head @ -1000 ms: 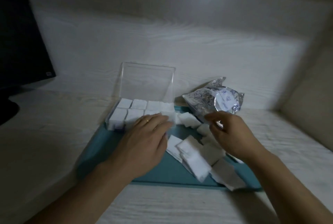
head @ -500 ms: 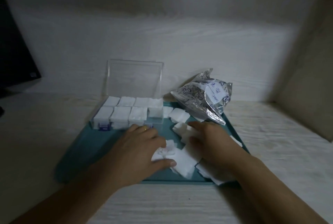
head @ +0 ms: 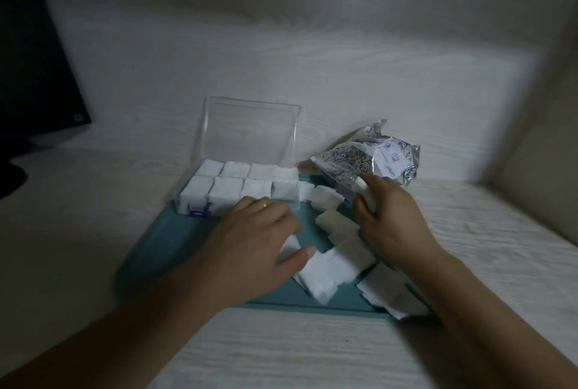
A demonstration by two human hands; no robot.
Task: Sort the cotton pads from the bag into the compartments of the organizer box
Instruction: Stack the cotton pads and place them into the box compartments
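The clear organizer box [head: 283, 201] stands on the teal tray [head: 162, 244] with its lid upright. Its compartments are packed with white cotton pads [head: 225, 196]. A crinkled foil bag [head: 353, 157] lies to the right of the box. Loose cotton pads [head: 334, 269] are scattered over the tray's right half. My left hand [head: 250, 244], wearing a gold ring, lies palm down in front of the box, its thumb and fingers closed on a pad [head: 290, 246]. My right hand [head: 394, 223] is close to the bag's lower edge and pinches a pad [head: 364, 190] at its fingertips.
A dark monitor [head: 34, 69] and its base stand at the far left. A pale wood-grain wall rises behind the tray and another one on the right. Some pads [head: 394, 298] overhang the tray's front right corner.
My right hand has lifted off the loose pile and moved back toward the bag with a pad pinched in it. My left hand stays on the pads in front of the box.
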